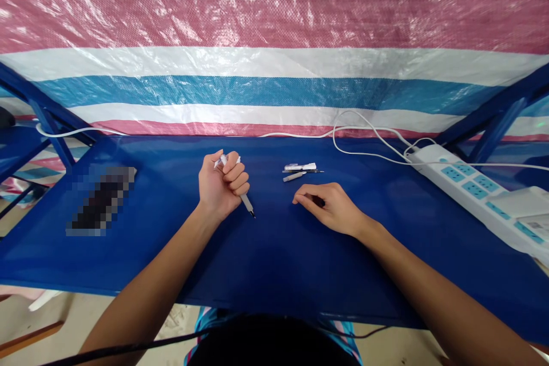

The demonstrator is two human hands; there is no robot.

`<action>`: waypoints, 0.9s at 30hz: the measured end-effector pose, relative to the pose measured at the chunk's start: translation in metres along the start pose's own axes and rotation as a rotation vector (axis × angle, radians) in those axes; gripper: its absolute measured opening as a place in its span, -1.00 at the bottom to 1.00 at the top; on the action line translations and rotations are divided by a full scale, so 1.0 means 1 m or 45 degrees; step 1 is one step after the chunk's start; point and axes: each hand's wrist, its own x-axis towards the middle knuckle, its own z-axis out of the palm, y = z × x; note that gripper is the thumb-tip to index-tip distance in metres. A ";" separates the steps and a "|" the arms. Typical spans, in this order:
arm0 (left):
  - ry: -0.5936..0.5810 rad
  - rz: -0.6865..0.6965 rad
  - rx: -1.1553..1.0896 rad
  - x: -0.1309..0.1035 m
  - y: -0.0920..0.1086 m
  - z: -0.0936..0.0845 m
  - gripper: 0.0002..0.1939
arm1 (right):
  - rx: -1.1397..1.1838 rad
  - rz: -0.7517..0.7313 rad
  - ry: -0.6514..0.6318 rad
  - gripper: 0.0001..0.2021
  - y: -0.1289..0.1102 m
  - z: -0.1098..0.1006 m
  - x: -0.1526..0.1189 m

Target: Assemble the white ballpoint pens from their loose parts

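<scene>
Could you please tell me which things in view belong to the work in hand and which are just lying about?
In the work:
pen, gripped by the left hand
pen parts, lying near the right hand

Seemingly just lying about:
power strip
white cable
pixelated dark object

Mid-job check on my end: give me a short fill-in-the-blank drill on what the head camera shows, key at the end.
1. The left hand is curled in a ____ around a pen.
2. Slim pieces lie on the ____ tabletop.
3. The power strip lies to the ____ of the right hand.
4. A ____ cable loops near the power strip.

Missing words: fist; blue; right; white.
</scene>
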 end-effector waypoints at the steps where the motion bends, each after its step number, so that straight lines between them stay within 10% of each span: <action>1: 0.000 -0.002 -0.004 0.000 0.000 0.000 -0.49 | 0.000 0.001 -0.001 -0.66 0.000 0.000 0.000; 27: 0.038 -0.015 -0.057 0.002 0.000 -0.002 -0.45 | 0.023 -0.003 -0.001 -0.65 0.002 0.000 0.000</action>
